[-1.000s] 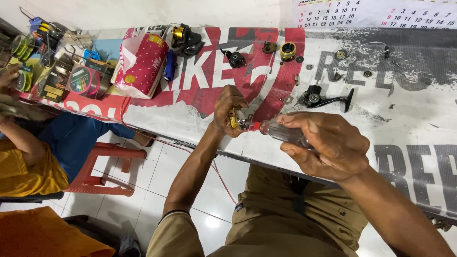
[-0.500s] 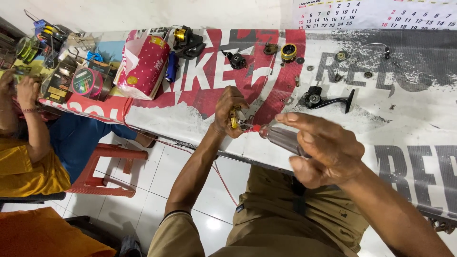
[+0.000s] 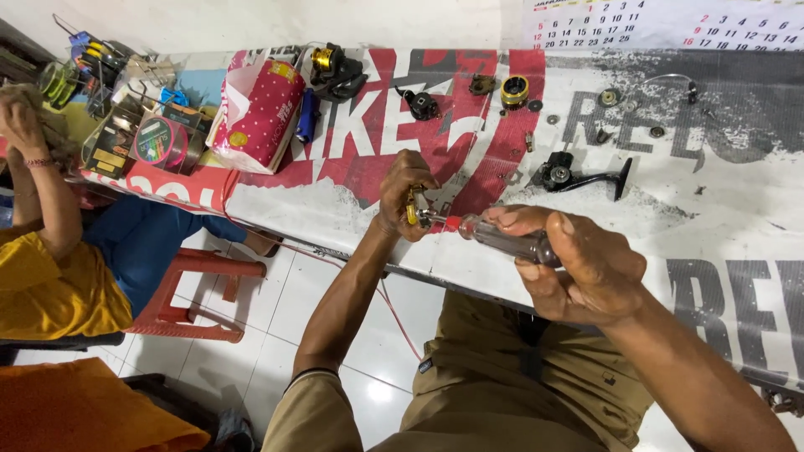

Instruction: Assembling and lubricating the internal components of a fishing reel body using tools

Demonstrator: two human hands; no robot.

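Left hand (image 3: 404, 194) pinches a small gold-and-silver metal part (image 3: 414, 209) at the near edge of the red-and-white printed counter (image 3: 737, 209). Right hand (image 3: 578, 266) has its fingers wrapped round a clear-handled screwdriver (image 3: 501, 237), tip on that part. Behind the part the counter lies open up to the black reel body with handle arm (image 3: 578, 174).

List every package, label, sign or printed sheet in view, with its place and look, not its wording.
Wall calendar: top right on the wall, white sheet, black and red figures.
Printed banner: covers the table, white with large red and grey lettering.
Soft packet: table left, pink-red with white dots.
Round spool: far left, multicoloured label.
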